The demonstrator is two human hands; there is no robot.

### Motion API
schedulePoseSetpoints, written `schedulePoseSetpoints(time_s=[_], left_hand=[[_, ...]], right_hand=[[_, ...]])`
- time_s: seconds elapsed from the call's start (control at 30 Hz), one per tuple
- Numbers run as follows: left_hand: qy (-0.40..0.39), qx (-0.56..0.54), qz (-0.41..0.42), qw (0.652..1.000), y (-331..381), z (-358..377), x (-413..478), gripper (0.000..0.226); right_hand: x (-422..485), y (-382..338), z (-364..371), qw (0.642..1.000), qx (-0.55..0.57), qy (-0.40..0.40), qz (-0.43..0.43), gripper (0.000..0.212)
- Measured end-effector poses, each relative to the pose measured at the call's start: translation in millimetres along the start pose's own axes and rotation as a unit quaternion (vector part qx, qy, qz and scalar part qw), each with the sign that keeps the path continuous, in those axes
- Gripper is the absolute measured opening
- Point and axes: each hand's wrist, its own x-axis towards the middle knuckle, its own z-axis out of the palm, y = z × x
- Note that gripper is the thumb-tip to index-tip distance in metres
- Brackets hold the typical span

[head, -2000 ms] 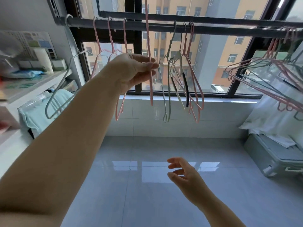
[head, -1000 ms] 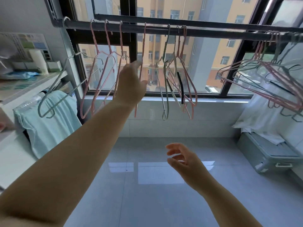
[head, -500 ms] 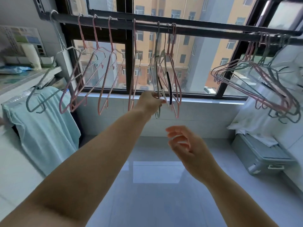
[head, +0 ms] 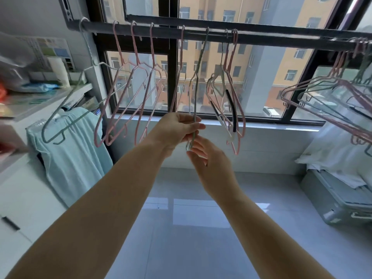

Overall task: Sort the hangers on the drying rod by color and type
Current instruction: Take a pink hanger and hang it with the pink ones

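Observation:
A dark drying rod [head: 261,38] runs across the window. On it hang a grey-green hanger [head: 66,109] at far left, several pink hangers [head: 130,97], then a grey-green hanger [head: 196,85] seen edge-on in the middle. My left hand [head: 177,127] pinches that hanger's lower part. My right hand [head: 207,152] reaches up just below, fingers touching the hanger's bottom end. Right of it hang a white hanger with black grips [head: 223,101] and a pink one [head: 237,109]. A mixed bunch of pink and green hangers [head: 332,97] hangs at far right.
A white shelf [head: 40,101] with boxes and bottles stands at left, a light teal cloth [head: 74,150] hanging beside it. A grey suitcase [head: 342,202] under white fabric sits at right on the glossy tiled floor [head: 191,238].
My left hand dropped from the pink hangers and moved right, taking hold of the middle grey-green hanger. My right hand rose from waist height up to that hanger's bottom.

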Motion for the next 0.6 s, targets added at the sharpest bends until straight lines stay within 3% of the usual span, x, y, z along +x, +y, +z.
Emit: schedulePoseSetpoints(time_s=[0.2, 0.47, 0.53, 0.6], left_hand=[[-0.010, -0.043, 0.003, 0.999, -2.0, -8.7, 1.2, 0.013], [-0.018, -0.031, 0.012, 0.999, -2.2, -11.5, 1.9, 0.029], [-0.007, -0.009, 0.023, 1.000, -3.5, -9.1, 0.8, 0.039], [0.035, 0.106, 0.063, 0.992, -5.2, -5.5, 0.6, 0.052]], right_hand=[[9.9, -0.9, 6.5, 0.994, -0.062, 0.084, -0.034, 0.028], [5.7, -7.5, 10.1, 0.988, -0.111, 0.098, -0.044, 0.027], [2.5, -10.8, 5.4, 0.990, -0.112, 0.085, -0.031, 0.032], [-1.3, -14.8, -6.0, 0.989, -0.115, 0.092, -0.019, 0.037]])
